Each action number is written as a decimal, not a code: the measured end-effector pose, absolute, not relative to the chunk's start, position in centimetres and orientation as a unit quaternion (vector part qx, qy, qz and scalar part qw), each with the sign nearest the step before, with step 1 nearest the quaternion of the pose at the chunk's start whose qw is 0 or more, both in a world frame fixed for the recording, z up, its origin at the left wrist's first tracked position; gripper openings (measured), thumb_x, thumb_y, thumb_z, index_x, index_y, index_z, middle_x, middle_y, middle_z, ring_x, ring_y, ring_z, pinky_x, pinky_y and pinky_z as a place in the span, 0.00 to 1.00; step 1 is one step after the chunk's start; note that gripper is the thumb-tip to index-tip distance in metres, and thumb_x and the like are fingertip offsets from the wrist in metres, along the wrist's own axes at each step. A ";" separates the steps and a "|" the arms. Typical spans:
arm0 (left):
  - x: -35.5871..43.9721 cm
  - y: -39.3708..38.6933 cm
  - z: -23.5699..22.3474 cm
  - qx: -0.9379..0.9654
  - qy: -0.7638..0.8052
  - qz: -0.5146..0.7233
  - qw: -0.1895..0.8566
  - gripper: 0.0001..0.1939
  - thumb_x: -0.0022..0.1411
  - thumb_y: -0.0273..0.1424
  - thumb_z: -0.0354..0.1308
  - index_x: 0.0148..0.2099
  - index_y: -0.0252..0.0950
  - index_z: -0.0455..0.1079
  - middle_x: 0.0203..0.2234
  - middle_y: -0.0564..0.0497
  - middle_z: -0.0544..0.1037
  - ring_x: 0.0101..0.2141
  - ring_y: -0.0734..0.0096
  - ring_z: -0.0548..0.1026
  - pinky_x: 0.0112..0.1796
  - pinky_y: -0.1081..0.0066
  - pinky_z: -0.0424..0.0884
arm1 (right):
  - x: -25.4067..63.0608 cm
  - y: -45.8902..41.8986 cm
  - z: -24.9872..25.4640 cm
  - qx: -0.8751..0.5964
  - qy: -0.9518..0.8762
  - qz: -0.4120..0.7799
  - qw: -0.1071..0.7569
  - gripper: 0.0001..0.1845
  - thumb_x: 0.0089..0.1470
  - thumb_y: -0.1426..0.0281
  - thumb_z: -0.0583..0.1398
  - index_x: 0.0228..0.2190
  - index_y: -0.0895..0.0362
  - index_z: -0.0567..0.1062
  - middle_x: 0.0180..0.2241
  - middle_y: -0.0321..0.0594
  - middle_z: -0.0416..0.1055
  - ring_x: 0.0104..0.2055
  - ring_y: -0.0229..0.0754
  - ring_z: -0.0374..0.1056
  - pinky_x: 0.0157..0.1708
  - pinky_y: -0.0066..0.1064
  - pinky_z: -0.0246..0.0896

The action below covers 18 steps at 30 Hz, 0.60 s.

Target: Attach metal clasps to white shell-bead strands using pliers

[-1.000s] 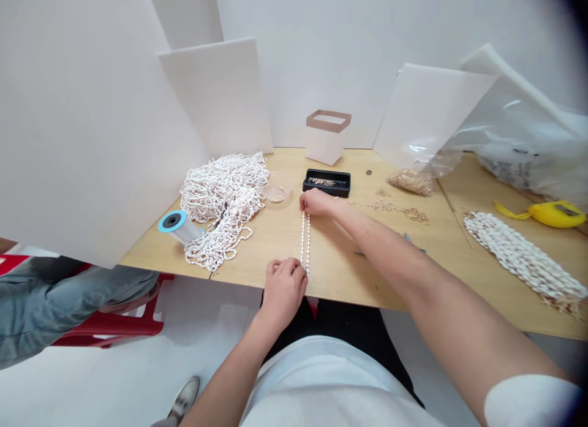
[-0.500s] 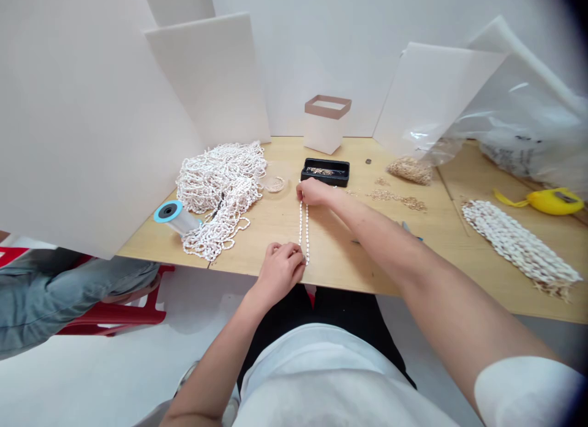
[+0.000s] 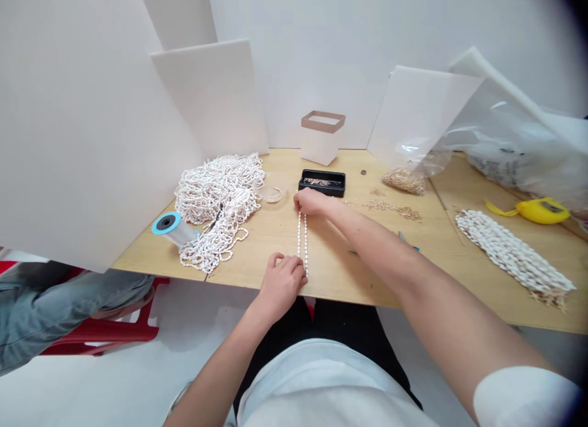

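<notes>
A white bead strand (image 3: 299, 236) lies doubled into two close lines on the wooden table (image 3: 257, 255). My right hand (image 3: 311, 202) grips its far end with bent fingers, right in front of a black tray (image 3: 337, 183) that holds small gold-coloured pieces. At the table's front edge, my left hand (image 3: 283, 280) is closed on the near end of the strand, fingers curled. Both fingertips are partly hidden. Under my right forearm shows part of a tool with blue handles (image 3: 402, 237).
Left are a heap of white bead strands (image 3: 215, 185) and a spool (image 3: 177, 228). Behind the tray stands a white box (image 3: 321, 145). Small gold-coloured pieces (image 3: 390, 207), a bundle of finished-looking strands (image 3: 512, 252) and a yellow tape measure (image 3: 544, 211) lie right. A seated person's leg (image 3: 59, 307) is at left.
The whole view has shifted, so the table sits slightly lower in the picture. Both hands keep their places at the two ends of the bead strand.
</notes>
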State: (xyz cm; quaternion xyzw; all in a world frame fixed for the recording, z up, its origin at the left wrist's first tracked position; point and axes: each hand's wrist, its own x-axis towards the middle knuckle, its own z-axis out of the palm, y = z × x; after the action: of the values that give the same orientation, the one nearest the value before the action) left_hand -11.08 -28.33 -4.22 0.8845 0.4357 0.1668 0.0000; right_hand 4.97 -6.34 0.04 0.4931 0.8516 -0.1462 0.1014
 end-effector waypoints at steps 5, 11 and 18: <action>-11.5 -28.1 -4.2 0.892 0.416 0.175 -0.005 0.05 0.69 0.30 0.58 0.38 0.36 0.69 0.40 0.51 0.79 0.39 0.69 0.75 0.52 0.59 0.58 | 5.2 -6.1 0.5 0.490 0.850 -0.167 0.098 0.19 0.64 0.62 0.62 0.52 0.58 0.73 0.52 0.47 0.72 0.50 0.47 0.72 0.48 0.44 0.72; -11.4 -28.4 -3.9 0.885 0.433 0.173 -0.010 0.04 0.68 0.29 0.59 0.38 0.36 0.69 0.40 0.51 0.79 0.39 0.68 0.75 0.52 0.58 0.58 | 5.4 -5.8 0.8 0.499 0.840 -0.185 0.103 0.19 0.64 0.62 0.62 0.52 0.58 0.73 0.52 0.46 0.72 0.49 0.47 0.72 0.47 0.44 0.72; -11.7 -27.8 -4.1 0.888 0.421 0.180 0.043 0.05 0.69 0.30 0.58 0.38 0.37 0.71 0.41 0.51 0.79 0.40 0.68 0.75 0.51 0.59 0.59 | 4.7 -5.8 1.1 0.500 0.841 -0.173 0.108 0.19 0.64 0.62 0.62 0.52 0.58 0.73 0.52 0.47 0.72 0.50 0.47 0.72 0.48 0.44 0.72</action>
State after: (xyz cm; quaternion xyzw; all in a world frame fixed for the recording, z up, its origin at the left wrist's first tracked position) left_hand -11.69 -27.81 -4.12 0.8881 0.4209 0.1795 0.0429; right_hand 4.73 -5.80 1.05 0.5003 0.8415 -0.1731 0.1080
